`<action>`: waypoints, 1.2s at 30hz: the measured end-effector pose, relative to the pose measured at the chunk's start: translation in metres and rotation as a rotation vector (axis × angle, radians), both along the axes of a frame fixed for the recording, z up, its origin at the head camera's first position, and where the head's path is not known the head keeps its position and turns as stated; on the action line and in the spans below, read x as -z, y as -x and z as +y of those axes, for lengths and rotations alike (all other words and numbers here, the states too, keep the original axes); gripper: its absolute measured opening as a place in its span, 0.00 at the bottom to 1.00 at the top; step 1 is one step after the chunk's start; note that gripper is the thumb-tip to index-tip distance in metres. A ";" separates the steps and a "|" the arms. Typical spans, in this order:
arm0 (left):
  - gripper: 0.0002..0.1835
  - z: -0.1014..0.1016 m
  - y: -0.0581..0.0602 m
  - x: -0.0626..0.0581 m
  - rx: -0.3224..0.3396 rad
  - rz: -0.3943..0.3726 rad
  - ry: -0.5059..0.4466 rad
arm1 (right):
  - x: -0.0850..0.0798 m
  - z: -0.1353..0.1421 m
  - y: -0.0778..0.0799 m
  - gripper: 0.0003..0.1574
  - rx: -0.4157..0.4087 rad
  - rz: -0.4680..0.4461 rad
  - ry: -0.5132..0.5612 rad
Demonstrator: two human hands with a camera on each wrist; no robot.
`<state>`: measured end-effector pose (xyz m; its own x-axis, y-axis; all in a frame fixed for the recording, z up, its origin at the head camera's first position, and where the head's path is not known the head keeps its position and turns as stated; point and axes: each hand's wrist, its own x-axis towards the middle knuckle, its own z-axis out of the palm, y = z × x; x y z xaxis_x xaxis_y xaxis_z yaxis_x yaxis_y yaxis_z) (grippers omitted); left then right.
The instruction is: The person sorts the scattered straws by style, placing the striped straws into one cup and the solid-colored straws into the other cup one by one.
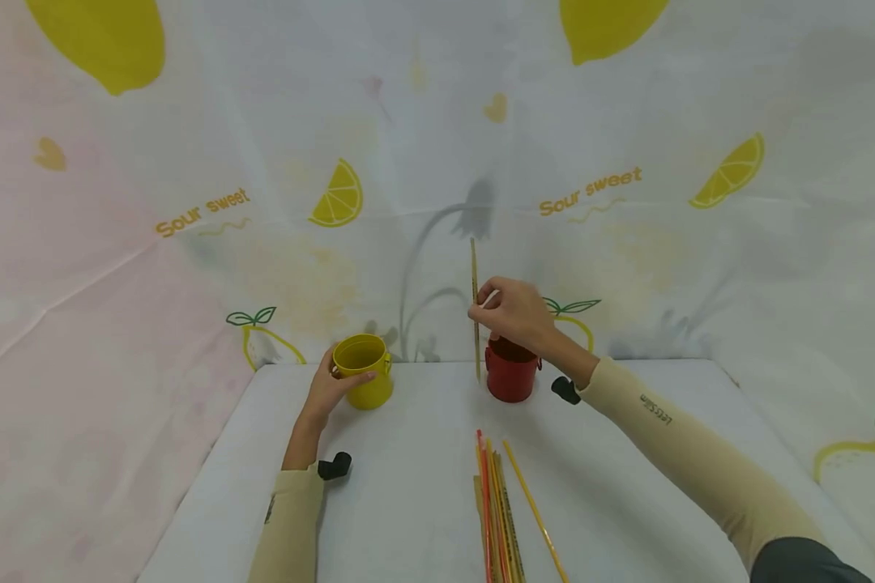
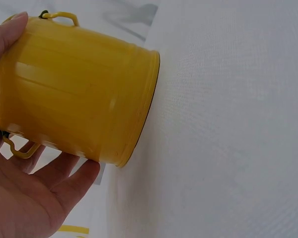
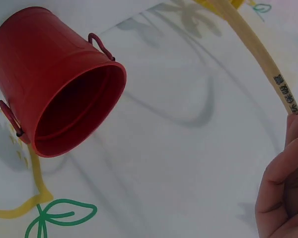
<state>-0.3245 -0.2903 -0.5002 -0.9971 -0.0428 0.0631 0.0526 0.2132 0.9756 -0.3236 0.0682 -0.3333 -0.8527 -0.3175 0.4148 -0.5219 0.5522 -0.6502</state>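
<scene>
My left hand grips a small yellow bucket by its side, thumb across the front. The bucket stands upright on the white table, and its small side handles show in the left wrist view. Raised beside the red bucket, my right hand pinches a slim tan straw with dark printed characters. The straw is held nearly vertical, left of the red bucket's rim and apart from it. In the right wrist view the visible inside of the red bucket looks bare; the bottom is hidden.
A bundle of tan, orange and red straws lies on the table near the front. One orange straw lies apart to its right. Behind the table hangs a lemon-printed cloth, which also runs along both sides.
</scene>
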 end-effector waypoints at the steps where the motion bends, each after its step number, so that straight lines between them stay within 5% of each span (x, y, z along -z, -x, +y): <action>1: 0.54 0.000 0.000 0.000 -0.004 0.000 0.004 | -0.001 -0.003 0.002 0.09 -0.003 0.004 0.001; 14: 0.55 0.000 -0.001 -0.001 0.001 -0.037 -0.016 | -0.010 -0.031 0.026 0.09 0.021 0.024 0.042; 25: 0.51 0.009 -0.024 -0.032 0.018 -0.047 0.010 | -0.015 -0.054 0.039 0.08 -0.037 0.041 0.135; 36: 0.51 0.009 -0.017 -0.027 0.016 -0.051 0.012 | -0.007 -0.081 0.042 0.07 -0.138 -0.002 0.168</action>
